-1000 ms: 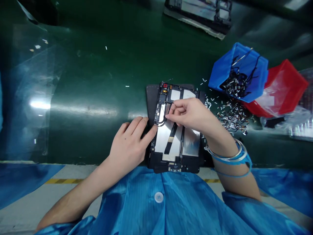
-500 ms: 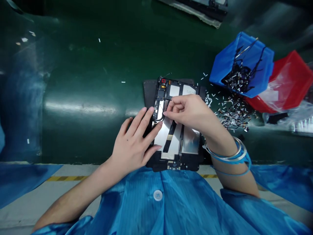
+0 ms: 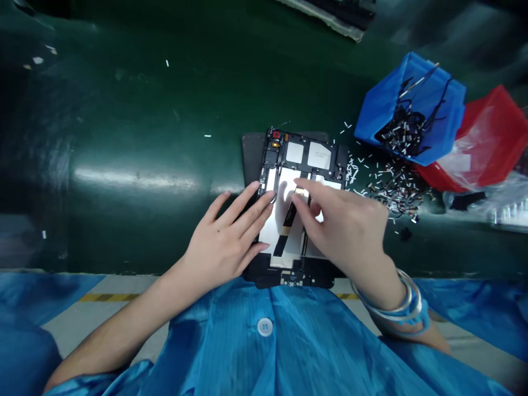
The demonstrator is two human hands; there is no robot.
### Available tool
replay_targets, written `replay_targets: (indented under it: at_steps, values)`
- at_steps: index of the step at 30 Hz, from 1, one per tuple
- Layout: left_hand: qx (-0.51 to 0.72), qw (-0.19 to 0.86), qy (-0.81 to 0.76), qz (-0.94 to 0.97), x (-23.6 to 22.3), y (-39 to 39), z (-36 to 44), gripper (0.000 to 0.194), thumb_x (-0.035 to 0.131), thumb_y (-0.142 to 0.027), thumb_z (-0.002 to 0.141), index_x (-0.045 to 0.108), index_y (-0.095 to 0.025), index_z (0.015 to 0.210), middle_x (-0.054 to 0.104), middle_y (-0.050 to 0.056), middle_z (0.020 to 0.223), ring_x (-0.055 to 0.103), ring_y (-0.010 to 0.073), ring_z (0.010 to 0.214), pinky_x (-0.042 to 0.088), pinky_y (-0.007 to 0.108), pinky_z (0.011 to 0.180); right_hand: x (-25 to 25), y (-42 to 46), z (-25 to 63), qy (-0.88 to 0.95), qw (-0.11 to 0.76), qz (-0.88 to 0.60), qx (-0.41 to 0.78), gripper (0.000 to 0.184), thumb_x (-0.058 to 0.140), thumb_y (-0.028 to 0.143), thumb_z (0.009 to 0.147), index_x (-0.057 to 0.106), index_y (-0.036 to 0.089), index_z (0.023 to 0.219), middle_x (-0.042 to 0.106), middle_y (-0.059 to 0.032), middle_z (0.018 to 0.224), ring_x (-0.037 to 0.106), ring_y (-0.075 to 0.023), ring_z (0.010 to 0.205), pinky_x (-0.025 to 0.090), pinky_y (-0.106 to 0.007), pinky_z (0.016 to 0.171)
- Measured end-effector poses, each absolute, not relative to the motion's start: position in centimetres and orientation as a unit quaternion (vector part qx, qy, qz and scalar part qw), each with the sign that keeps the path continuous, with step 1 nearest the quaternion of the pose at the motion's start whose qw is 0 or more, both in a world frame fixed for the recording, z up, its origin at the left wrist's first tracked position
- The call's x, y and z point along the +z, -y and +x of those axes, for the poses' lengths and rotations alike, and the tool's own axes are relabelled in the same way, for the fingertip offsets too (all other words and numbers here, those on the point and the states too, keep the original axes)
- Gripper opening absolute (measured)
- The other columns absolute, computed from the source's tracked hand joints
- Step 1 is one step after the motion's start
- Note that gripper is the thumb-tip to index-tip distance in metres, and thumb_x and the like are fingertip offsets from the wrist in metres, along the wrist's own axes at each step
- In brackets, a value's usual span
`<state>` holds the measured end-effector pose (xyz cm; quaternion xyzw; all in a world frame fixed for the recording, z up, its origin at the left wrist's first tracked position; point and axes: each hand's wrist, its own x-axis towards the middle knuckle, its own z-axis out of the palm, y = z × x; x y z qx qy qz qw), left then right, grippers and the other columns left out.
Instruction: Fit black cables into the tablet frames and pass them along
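An opened tablet, its silver battery panels and black circuit parts exposed, lies on a dark pad near the table's front edge. My left hand is spread flat, with its fingertips resting on the tablet's left edge strip. Over the middle of the tablet, my right hand has thumb and index finger closed around the upper end of a black flat ribbon cable. The cable runs slantwise across the silver panel, its lower end lying on that surface. My other right fingers are curled under and partly hidden.
To the right, a blue bin holds tangled black cables. A red bin with clear plastic stands behind it. Small white slips and loose cable bits are scattered beside the tablet. A dark flat object lies at the far edge.
My right hand has moved down and right from the tablet's upper left strip to the ribbon cable's upper end. My left hand stays on the left edge.
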<state>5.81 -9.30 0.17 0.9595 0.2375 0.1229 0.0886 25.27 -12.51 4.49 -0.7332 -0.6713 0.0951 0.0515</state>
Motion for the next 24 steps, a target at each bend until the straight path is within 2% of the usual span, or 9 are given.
replay_targets:
  at_steps: [3, 6, 12, 15, 19, 22, 24]
  values:
    - [0.129, 0.094, -0.238, 0.958, 0.1, 9.2, 5.7, 0.047, 0.037, -0.036, 0.100, 0.047, -0.010, 0.138, 0.043, 0.010, 0.147, 0.035, 0.0316, 0.139, 0.031, 0.047, 0.108, 4.1, 13.7, 25.2, 0.738, 0.019, -0.664, 0.115, 0.038, 0.039, 0.026, 0.093, 0.065, 0.021, 0.121, 0.064, -0.0054, 0.064, 0.050, -0.0146, 0.056, 0.026, -0.030, 0.053]
    - [0.134, 0.095, -0.234, 0.958, 0.0, 9.3, 5.7, 0.047, 0.037, -0.036, 0.099, 0.049, -0.009, 0.137, 0.043, 0.011, 0.147, 0.035, 0.0324, 0.138, 0.032, 0.048, 0.107, 3.4, 13.7, 25.1, 0.741, -0.016, -0.662, 0.113, 0.042, 0.040, 0.019, 0.090, 0.063, 0.021, 0.125, 0.063, -0.0057, 0.061, 0.047, -0.0148, 0.054, 0.023, -0.031, 0.051]
    - [0.128, 0.111, -0.244, 0.955, 0.0, 9.2, 5.9, 0.046, 0.037, -0.036, 0.099, 0.050, -0.011, 0.136, 0.040, 0.013, 0.148, 0.032, 0.0325, 0.140, 0.032, 0.049, 0.107, 3.0, 11.8, 25.0, 0.709, -0.033, -0.698, 0.096, 0.049, 0.043, 0.018, 0.086, 0.057, 0.023, 0.132, 0.060, -0.0033, 0.056, 0.041, -0.0135, 0.048, 0.019, -0.030, 0.048]
    - [0.137, 0.153, -0.257, 0.944, 0.2, 9.4, 5.5, 0.048, 0.039, -0.038, 0.099, 0.044, -0.014, 0.140, 0.035, 0.014, 0.152, 0.029, 0.0318, 0.142, 0.033, 0.047, 0.107, 3.8, 12.3, 25.8, 0.701, 0.008, -0.709, 0.073, 0.045, 0.042, 0.024, 0.090, 0.057, 0.024, 0.132, 0.062, -0.0039, 0.059, 0.045, -0.0143, 0.049, 0.022, -0.030, 0.050]
    - [0.196, 0.197, -0.363, 0.889, 0.0, 11.1, 4.3, 0.060, 0.045, -0.034, 0.096, 0.025, -0.018, 0.150, 0.030, 0.017, 0.154, 0.028, 0.0304, 0.142, 0.031, 0.047, 0.109, 4.4, 16.1, 27.8, 0.637, 0.087, -0.766, 0.012, 0.041, 0.041, 0.036, 0.094, 0.062, 0.023, 0.127, 0.062, -0.0033, 0.059, 0.048, -0.0141, 0.050, 0.028, -0.029, 0.052]
    - [0.193, 0.181, -0.435, 0.861, -0.4, 13.5, 4.0, 0.059, 0.048, -0.031, 0.094, 0.028, -0.017, 0.148, 0.032, 0.020, 0.152, 0.027, 0.0326, 0.142, 0.028, 0.051, 0.109, 3.4, 19.1, 28.5, 0.579, 0.068, -0.813, 0.013, 0.045, 0.044, 0.045, 0.093, 0.066, 0.017, 0.120, 0.061, -0.0041, 0.057, 0.048, -0.0142, 0.048, 0.027, -0.027, 0.050]
    - [0.183, 0.196, -0.434, 0.860, -0.6, 14.9, 4.3, 0.057, 0.048, -0.030, 0.095, 0.030, -0.019, 0.147, 0.032, 0.018, 0.152, 0.025, 0.0324, 0.143, 0.029, 0.053, 0.109, 2.6, 20.0, 28.4, 0.561, 0.056, -0.825, 0.039, 0.054, 0.044, 0.051, 0.091, 0.063, 0.013, 0.124, 0.059, -0.0032, 0.053, 0.047, -0.0146, 0.045, 0.025, -0.027, 0.049]
